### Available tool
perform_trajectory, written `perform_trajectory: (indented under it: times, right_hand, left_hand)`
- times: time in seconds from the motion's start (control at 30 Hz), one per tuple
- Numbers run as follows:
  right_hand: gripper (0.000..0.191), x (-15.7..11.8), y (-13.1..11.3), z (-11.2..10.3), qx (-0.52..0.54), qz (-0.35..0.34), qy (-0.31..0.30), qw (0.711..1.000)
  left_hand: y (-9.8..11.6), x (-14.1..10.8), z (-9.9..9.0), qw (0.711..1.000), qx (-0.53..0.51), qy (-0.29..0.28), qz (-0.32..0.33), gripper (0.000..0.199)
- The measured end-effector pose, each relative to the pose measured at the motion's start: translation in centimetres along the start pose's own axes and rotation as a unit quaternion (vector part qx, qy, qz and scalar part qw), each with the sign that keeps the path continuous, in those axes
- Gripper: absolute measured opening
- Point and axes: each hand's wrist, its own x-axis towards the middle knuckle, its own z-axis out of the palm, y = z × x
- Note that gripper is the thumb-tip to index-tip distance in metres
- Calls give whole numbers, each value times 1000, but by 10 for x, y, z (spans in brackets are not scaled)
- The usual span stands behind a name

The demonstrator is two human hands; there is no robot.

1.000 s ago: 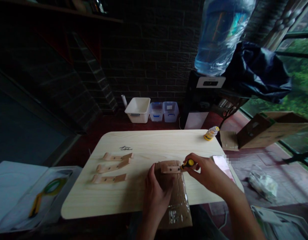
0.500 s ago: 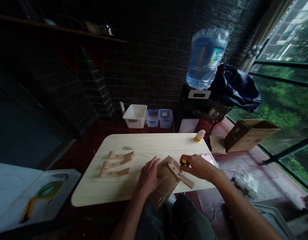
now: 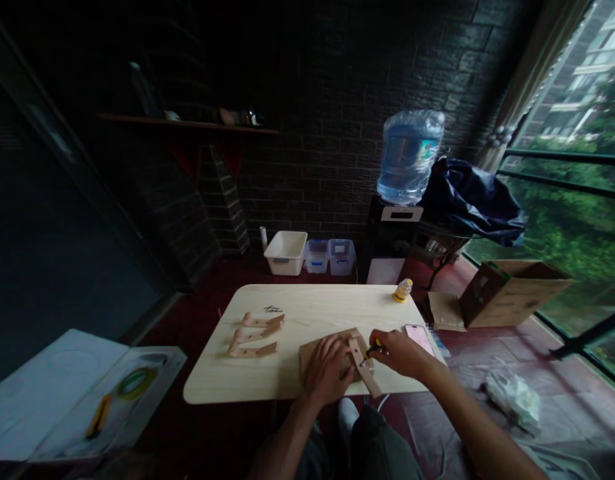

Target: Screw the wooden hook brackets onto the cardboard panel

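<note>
A flat brown wooden board [image 3: 311, 352] lies at the front edge of the table. My left hand [image 3: 330, 363] rests on top of it, fingers stretched across its surface. A bent wooden piece [image 3: 363, 373] lies across the board's right side, its near end sticking out past the table edge. My right hand [image 3: 394, 350] is closed around a screwdriver [image 3: 375, 347] with a yellow and black handle. Its shaft points down and left to the bent piece; whether the tip touches a screw is too small to tell.
On the pale table [image 3: 222, 373], several similar bent wooden pieces [image 3: 254, 350] lie left, near dark screws [image 3: 273, 309]. A yellow-based bottle [image 3: 403, 291] and a phone [image 3: 420, 339] are at right. An open white case [image 3: 157, 373] stands left of the table.
The board has gone from tilted over my lap to lying on the tabletop. My left hand has moved from its edge onto its top. The camera view has shifted.
</note>
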Motion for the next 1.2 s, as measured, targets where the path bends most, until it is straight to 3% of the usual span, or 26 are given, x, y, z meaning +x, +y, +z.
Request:
perform_trajectory:
  times: [0.1,0.23,0.53,0.87,1.07,1.2]
  right_hand:
    - [19,-4,-8,-2,-44,-12,-14,999]
    - [23,-10,-10,-2,-85,-41,-35,995]
    - [28,-17,1,-7,-77,-64,-53,994]
    - [31,-28,-4,6,-101,-52,-53,992]
    - [32,-19,-13,11,-103,-34,-46,993]
    - [33,-12,-20,15,-107,-12,-43,993]
  left_hand:
    - [-5,9,-9,999,-6,-47,25,30]
    - [-3,16,-6,997,3,-81,6,26]
    - [-3,10,9,998,40,-42,27,23]
    - [-4,14,3,995,54,-63,53,29]
    - [-10,7,-2,994,44,-75,64,22]
    - [-13,8,-7,994,19,-81,69,30]
